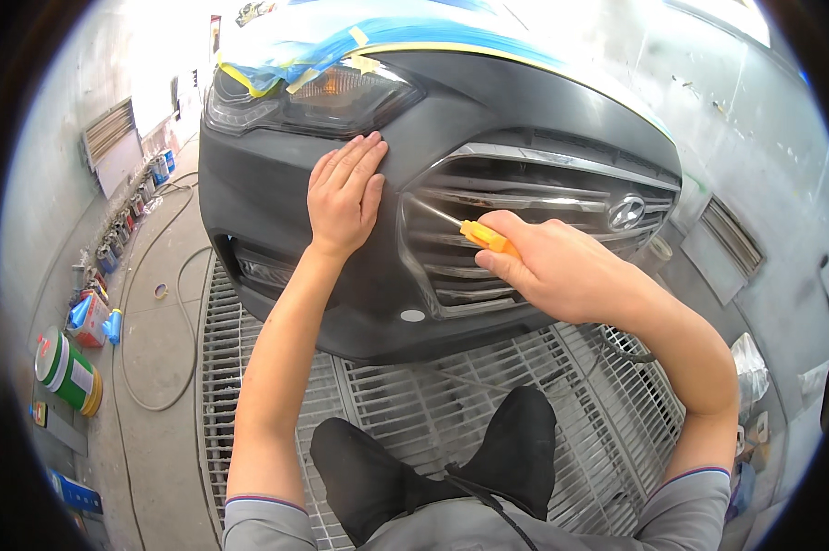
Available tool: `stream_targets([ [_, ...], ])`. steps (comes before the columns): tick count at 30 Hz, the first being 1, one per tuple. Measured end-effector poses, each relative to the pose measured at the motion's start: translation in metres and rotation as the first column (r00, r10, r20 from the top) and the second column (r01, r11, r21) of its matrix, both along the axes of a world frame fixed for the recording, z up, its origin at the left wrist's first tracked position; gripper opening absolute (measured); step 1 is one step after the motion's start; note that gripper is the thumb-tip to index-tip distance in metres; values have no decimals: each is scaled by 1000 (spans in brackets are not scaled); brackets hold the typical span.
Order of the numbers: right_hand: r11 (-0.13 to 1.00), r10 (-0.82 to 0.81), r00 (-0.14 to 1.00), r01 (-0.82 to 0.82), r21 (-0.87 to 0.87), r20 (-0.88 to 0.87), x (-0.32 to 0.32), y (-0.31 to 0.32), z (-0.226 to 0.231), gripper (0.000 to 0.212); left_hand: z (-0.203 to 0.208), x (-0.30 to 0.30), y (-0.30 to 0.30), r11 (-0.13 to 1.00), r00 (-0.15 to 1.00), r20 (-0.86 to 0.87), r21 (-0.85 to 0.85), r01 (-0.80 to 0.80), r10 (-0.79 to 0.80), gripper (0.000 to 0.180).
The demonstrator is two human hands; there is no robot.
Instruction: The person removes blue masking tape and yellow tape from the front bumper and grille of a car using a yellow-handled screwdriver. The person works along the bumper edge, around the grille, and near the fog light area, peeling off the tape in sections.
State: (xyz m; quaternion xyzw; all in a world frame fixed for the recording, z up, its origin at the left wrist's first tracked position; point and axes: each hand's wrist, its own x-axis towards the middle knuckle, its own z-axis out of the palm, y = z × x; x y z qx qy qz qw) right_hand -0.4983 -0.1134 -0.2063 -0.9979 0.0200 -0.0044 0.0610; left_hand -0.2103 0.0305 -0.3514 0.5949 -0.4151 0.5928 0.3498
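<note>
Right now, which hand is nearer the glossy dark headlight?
Left. The left hand lies just below the headlight; the right hand, holding a yellow-handled tool, is farther off, lower right.

screwdriver (483, 236), yellow-handled with a slim metal shaft, slanting up and leftward, its tip near the left edge of the grille (534, 199), whose shiny bars run crosswise; bumper (373, 289), dull black, curving around the grille's left side and beneath it

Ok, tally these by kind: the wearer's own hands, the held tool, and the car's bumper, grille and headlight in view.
Left hand and right hand: 2
Yellow-handled tool: 1
Bumper: 1
Grille: 1
Headlight: 1
Total: 6
</note>
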Motion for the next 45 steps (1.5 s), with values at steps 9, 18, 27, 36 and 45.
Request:
stream_targets([
  [9, 997, 74, 997, -74, -24, -7, 7, -6, -40, 47, -2, -3, -2, 1000, 1000, -20, -17, 6, -6, 41],
  [18, 994, 99, 995, -101, -41, -32, 14, -13, -73, 46, -10, -6, -9, 998, 998, -17, -25, -61, 60, 49],
  [27, 993, 102, 990, -107, -55, -98, 15, -18, -93, 45, -12, -3, -11, 997, 998, -7, -31, -66, 66, 48],
  [36, 995, 63, 988, -73, -64, -141, 9, -31, -123, 46, -12, 0, -13, 996, 998, 14, -52, -65, 66, 47],
  [45, 999, -8, 979, -1, -46, -202, 4, -46, -157, 48, -14, -2, -12, 996, 997, 1, -30, -81, 81, 46],
])
